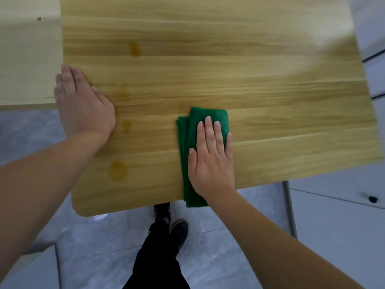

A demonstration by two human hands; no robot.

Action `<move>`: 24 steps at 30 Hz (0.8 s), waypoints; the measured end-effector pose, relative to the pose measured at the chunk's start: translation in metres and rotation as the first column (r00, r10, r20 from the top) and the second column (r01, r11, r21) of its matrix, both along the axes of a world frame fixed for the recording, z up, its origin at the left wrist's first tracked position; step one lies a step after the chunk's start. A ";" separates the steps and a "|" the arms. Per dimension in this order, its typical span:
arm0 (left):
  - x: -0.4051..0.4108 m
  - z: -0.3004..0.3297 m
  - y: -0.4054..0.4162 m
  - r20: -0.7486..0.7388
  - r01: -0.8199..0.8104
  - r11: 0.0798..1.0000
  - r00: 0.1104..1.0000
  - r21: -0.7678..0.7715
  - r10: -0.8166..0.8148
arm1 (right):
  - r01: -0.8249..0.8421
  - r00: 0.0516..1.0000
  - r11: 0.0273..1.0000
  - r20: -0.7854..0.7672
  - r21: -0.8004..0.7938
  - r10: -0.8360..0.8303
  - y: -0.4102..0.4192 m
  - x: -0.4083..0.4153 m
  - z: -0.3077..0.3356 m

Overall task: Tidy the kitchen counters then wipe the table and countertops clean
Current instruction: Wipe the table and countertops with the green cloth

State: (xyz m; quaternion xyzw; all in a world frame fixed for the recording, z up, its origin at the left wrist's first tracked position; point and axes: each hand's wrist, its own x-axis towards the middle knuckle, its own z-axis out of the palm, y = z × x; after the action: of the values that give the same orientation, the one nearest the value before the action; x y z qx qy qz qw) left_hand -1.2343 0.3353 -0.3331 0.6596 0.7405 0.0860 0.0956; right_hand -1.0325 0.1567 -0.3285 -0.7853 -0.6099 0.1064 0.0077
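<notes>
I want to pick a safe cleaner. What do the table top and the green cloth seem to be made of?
Table top: pale wood or wood-look laminate, judging by long grain bands, a smooth satin sheen and rounded corner; which one is unclear. Green cloth: soft woven or microfibre fabric, matte, folded in layers, pressed flat under the right hand.

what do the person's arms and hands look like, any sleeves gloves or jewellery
Both forearms are bare right up to the frame edge, with no sleeves in view. The left hand and right hand wear no gloves, and no rings, watch or bracelets show.
</notes>
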 end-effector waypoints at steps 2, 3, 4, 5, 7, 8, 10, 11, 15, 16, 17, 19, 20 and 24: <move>0.000 -0.001 0.002 0.003 0.000 1.000 1.000 0.002 0.000 | -0.001 1.000 1.000 0.011 -0.009 0.001 0.006 0.001 0.000; 0.000 -0.001 0.003 0.001 -0.001 1.000 1.000 0.006 0.001 | -0.004 1.000 1.000 0.011 -0.017 0.004 0.009 0.002 0.000; 0.000 -0.002 0.003 0.004 -0.002 1.000 1.000 0.008 0.002 | -0.007 1.000 1.000 0.014 -0.030 0.008 0.011 0.002 0.000; 0.001 -0.001 0.003 0.003 0.003 1.000 1.000 0.009 -0.003 | -0.010 1.000 0.999 0.014 -0.038 0.011 0.013 0.003 0.000; 0.000 -0.001 0.003 0.010 0.008 1.000 1.000 0.005 -0.008 | -0.021 1.000 0.999 0.018 -0.049 0.022 0.018 0.004 0.001; 0.000 0.000 0.003 0.013 0.011 1.000 1.000 -0.001 -0.011 | -0.020 1.000 0.999 0.018 -0.047 0.021 0.023 0.005 0.001; 0.000 0.000 0.003 0.024 0.009 1.000 1.000 -0.010 -0.009 | -0.005 1.000 0.999 0.024 -0.032 0.006 0.040 0.006 0.001; 0.000 0.000 0.003 0.025 0.007 1.000 1.000 -0.015 -0.007 | 0.007 1.000 1.000 0.026 -0.022 -0.006 0.052 0.007 0.001; -0.001 0.000 0.002 0.036 0.008 1.000 0.999 -0.022 -0.007 | 0.055 0.998 0.998 0.018 -0.027 -0.054 0.106 0.007 0.000; -0.001 0.001 0.001 0.041 0.006 1.000 0.999 -0.030 -0.004 | 0.062 0.998 0.997 0.018 -0.034 -0.062 0.118 0.007 0.000; -0.002 0.001 0.003 0.045 0.005 0.999 0.999 -0.035 -0.003 | 0.063 0.998 0.997 0.019 -0.039 -0.062 0.132 0.005 0.000; -0.001 0.001 0.001 0.046 0.003 0.999 0.999 -0.038 -0.001 | 0.053 0.998 0.998 0.035 -0.043 -0.051 0.153 0.004 0.001; -0.002 0.001 0.003 0.044 -0.001 0.999 0.999 -0.043 0.003 | 0.039 0.999 0.998 0.034 -0.049 -0.037 0.165 0.001 0.001; -0.001 0.000 0.003 0.035 -0.005 0.998 0.999 -0.063 0.007 | -0.042 0.999 0.997 0.027 -0.057 0.043 0.203 -0.004 0.002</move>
State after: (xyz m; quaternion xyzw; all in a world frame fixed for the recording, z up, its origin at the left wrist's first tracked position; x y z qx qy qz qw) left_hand -1.2355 0.3380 -0.3334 0.6523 0.7431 0.0748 0.1291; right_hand -1.0360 0.3597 -0.3262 -0.7734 -0.6233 0.1127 -0.0255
